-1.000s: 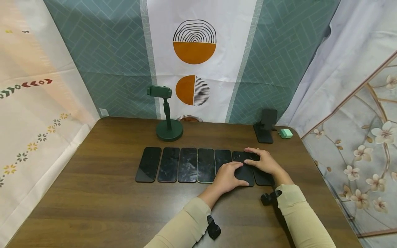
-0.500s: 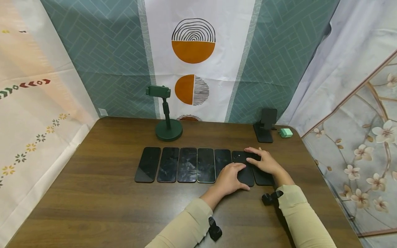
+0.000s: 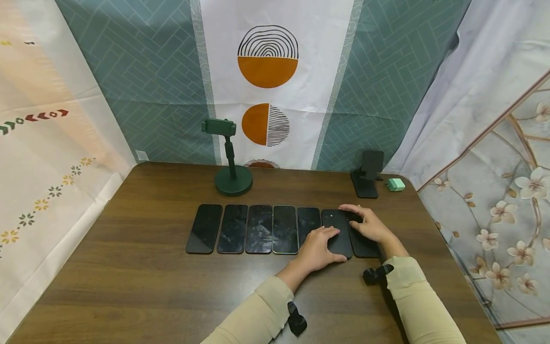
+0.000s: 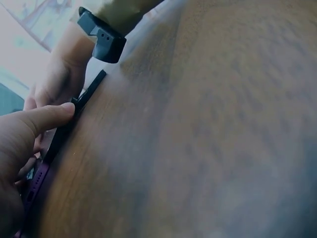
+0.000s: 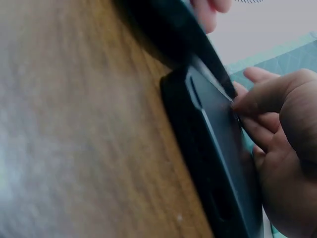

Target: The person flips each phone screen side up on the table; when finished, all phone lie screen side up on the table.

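Several dark smartphones lie side by side in a row on the table. The sixth from the left is a black smartphone (image 3: 338,220) lying with its camera side up. My left hand (image 3: 317,248) rests across its lower left part, fingers extended over it and thumb (image 4: 62,111) touching near its lower end. At the row's right end, my right hand (image 3: 370,225) is over the last smartphone (image 3: 365,246), partly covering it. Its index finger reaches past the top edges, and its thumb (image 5: 257,99) touches near the seam between these two phones.
A green round-based phone stand (image 3: 234,180) stands behind the row. At the back right are a black folding stand (image 3: 366,184) and a mint-green charger plug (image 3: 396,185). Patterned cloths hang around the wooden table (image 3: 150,286).
My right thumb has slid to the right, off the sixth phone toward the last one. My left fingertips have shifted slightly to the right. The phones lie nearly as before.
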